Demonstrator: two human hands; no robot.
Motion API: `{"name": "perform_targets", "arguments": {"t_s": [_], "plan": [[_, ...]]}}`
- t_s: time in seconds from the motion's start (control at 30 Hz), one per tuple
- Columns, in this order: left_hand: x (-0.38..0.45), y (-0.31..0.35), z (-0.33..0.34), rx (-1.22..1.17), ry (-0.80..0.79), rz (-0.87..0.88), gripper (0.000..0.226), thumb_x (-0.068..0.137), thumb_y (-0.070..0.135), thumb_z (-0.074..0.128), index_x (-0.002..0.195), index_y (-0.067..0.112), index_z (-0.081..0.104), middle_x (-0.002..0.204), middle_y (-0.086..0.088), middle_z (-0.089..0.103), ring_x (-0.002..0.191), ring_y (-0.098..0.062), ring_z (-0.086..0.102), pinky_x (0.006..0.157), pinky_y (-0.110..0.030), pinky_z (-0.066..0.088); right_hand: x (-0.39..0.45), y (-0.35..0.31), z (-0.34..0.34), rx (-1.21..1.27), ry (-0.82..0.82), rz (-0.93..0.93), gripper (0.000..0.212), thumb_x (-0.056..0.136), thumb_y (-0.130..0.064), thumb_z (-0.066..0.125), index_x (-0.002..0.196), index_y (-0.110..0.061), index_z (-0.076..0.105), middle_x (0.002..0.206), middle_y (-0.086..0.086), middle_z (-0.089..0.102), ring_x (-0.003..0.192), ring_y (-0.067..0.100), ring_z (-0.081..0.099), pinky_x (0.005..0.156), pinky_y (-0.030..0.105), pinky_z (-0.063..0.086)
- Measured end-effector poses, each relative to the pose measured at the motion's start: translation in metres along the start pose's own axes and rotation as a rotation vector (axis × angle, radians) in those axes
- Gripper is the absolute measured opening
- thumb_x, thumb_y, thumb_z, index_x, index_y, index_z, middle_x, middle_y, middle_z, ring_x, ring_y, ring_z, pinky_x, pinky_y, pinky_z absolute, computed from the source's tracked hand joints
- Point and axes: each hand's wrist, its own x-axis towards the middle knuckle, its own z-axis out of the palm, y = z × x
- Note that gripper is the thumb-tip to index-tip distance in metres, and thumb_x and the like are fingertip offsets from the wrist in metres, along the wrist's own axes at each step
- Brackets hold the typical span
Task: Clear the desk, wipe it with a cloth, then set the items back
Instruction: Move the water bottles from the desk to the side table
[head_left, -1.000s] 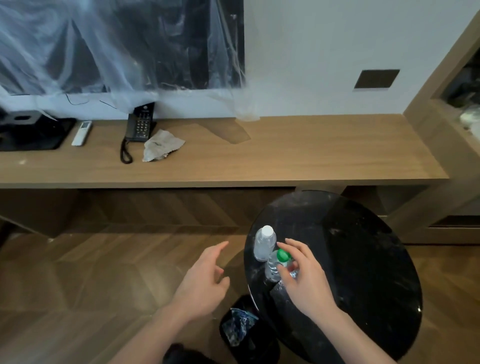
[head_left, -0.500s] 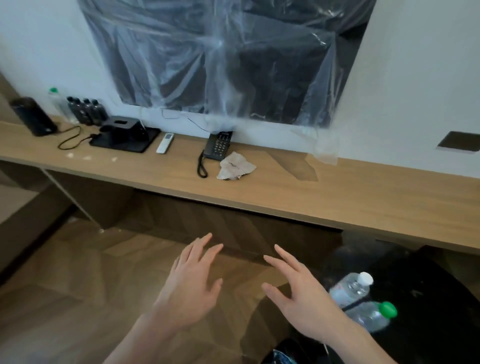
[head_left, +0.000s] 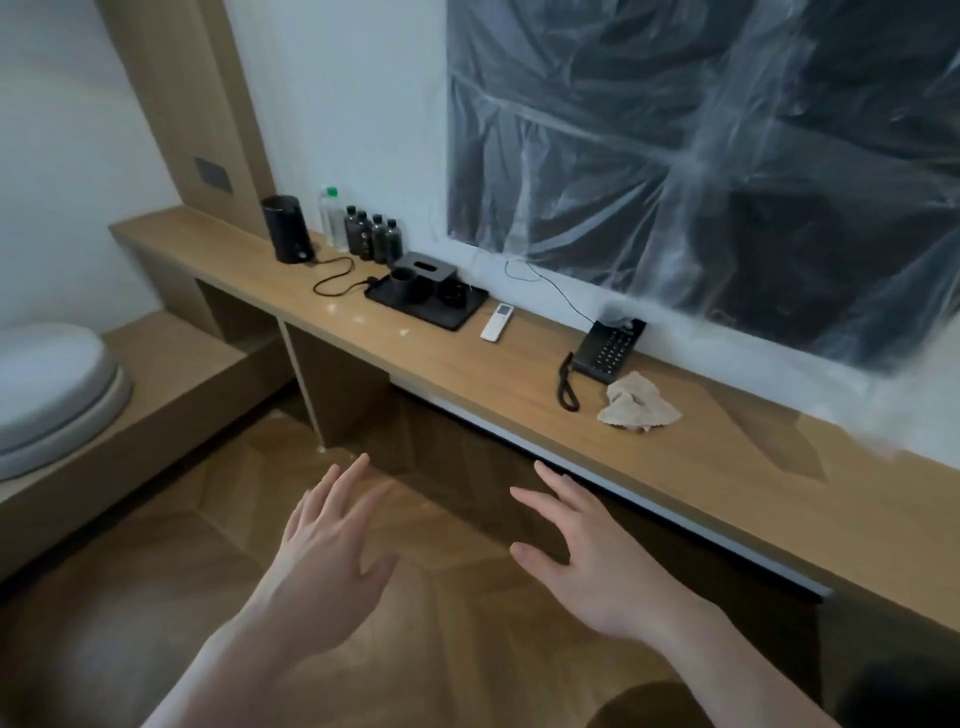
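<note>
Now turning from the bottle table toward the surface (head_left: 467, 358) — left hand (head_left: 327, 561) and right hand (head_left: 597, 566) hovering empty, each grip apart; cloth (head_left: 636, 402) lying beside phone (head_left: 605, 351) — clearing continuing.

Beige cloth (head_left: 638, 402), black phone (head_left: 609, 351), white remote (head_left: 497, 322)

Matt wood-grain desk (head_left: 467, 358), crumpled beige cloth (head_left: 638, 402), glossy black plastic phone (head_left: 608, 351), wrinkled clear plastic film (head_left: 701, 156).
</note>
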Motion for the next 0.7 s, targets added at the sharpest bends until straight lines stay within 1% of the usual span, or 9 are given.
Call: {"name": "perform_targets", "arguments": {"t_s": [0.17, 0.23, 0.4, 0.6, 0.7], "plan": [[0.014, -0.038, -0.023, -0.03, 0.066, -0.069, 0.075, 0.094, 0.06, 0.059, 0.159, 0.045, 0.023, 0.17, 0.02, -0.007, 0.158, -0.014, -0.014, 0.13, -0.048, 0.01, 0.05, -0.031, -0.011, -0.047, -0.024, -0.045, 0.063, 0.099, -0.065, 0.049, 0.157, -0.055, 0.025, 0.167, -0.033, -0.006, 0.158, 0.002, -0.005, 0.129, 0.043, 0.017], [0.023, -0.05, -0.03, -0.032, 0.067, -0.088, 0.075, 0.094, 0.061, 0.058, 0.158, 0.047, 0.024, 0.17, 0.02, -0.006, 0.158, -0.014, -0.013, 0.13, -0.048, 0.009, 0.074, -0.041, -0.013, -0.052, -0.039, -0.067, 0.063, 0.099, -0.064, 0.049, 0.157, -0.055, 0.024, 0.166, -0.034, -0.006, 0.157, 0.002, -0.006, 0.129, 0.043, 0.017], [0.06, -0.077, -0.047, 0.023, 0.04, -0.16, 0.075, 0.096, 0.062, 0.053, 0.16, 0.046, 0.017, 0.17, 0.017, -0.013, 0.156, -0.015, -0.019, 0.127, -0.044, -0.001, 0.143, -0.063, -0.013, -0.108, -0.108, -0.109, 0.067, 0.099, -0.067, 0.045, 0.159, -0.053, 0.018, 0.168, -0.029, -0.01, 0.158, 0.006, -0.012, 0.128, 0.045, 0.016], [0.123, -0.112, -0.073, 0.142, -0.027, -0.322, 0.078, 0.099, 0.068, 0.04, 0.163, 0.044, 0.003, 0.166, 0.012, -0.031, 0.152, -0.019, -0.032, 0.127, -0.045, -0.011, 0.234, -0.067, -0.033, -0.154, -0.189, -0.088, 0.074, 0.097, -0.073, 0.039, 0.161, -0.052, 0.007, 0.168, -0.026, -0.016, 0.158, 0.012, -0.015, 0.128, 0.048, 0.011], [0.158, -0.128, -0.087, 0.161, 0.015, -0.383, 0.08, 0.096, 0.074, 0.033, 0.163, 0.044, 0.002, 0.165, 0.011, -0.032, 0.152, -0.02, -0.032, 0.126, -0.044, -0.013, 0.287, -0.073, -0.048, -0.148, -0.208, -0.115, 0.075, 0.097, -0.072, 0.039, 0.161, -0.052, 0.004, 0.167, -0.027, -0.018, 0.158, 0.013, -0.018, 0.128, 0.051, 0.01]]}}
